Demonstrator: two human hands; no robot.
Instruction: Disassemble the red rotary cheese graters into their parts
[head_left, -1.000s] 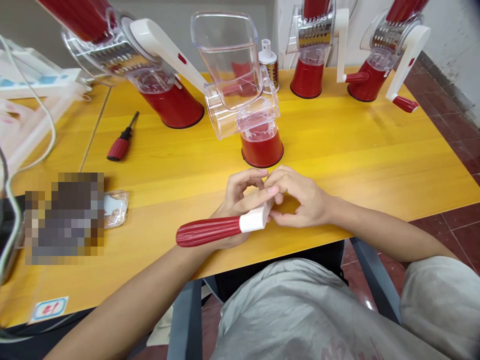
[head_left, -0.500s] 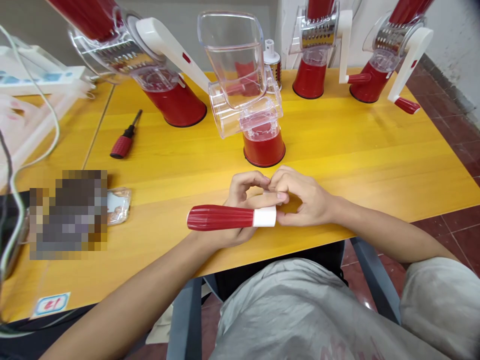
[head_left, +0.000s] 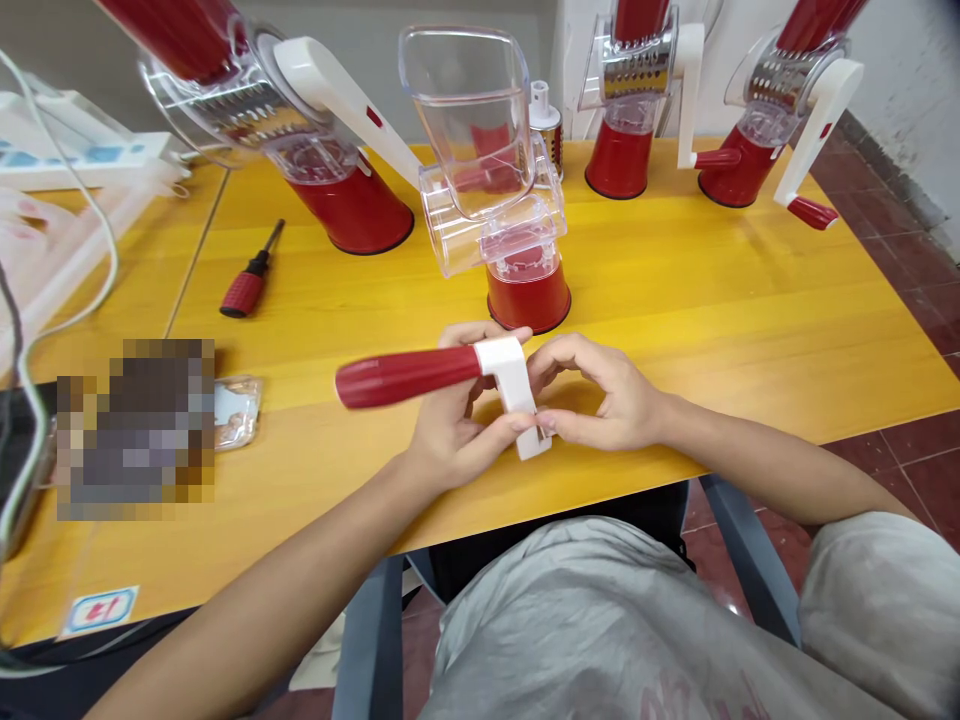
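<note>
A crank handle (head_left: 427, 374) with a red ribbed grip and a bent white arm is held above the front of the table. My left hand (head_left: 450, 435) is closed on the white arm, its thumb lying on the front. From the other side, my right hand (head_left: 616, 398) pinches the arm's lower end between thumb and fingers. Its fingertips are partly hidden behind the arm. The red grip points left. Just behind my hands stands a rotary grater body (head_left: 529, 300) with a red base and a clear plastic hopper, without a drum inside.
Three graters with metal drums and cranks stand behind: one large grater (head_left: 360, 215) at left and two at right (head_left: 619, 165). A loose drum (head_left: 551, 135) is behind the clear hopper. A screwdriver (head_left: 246, 292), a blurred-out object (head_left: 139, 430) and cables lie at left.
The crank handle has turned in my hands, so its white arm now faces me and the grip has swung up and left. My left thumb has moved onto the arm.
</note>
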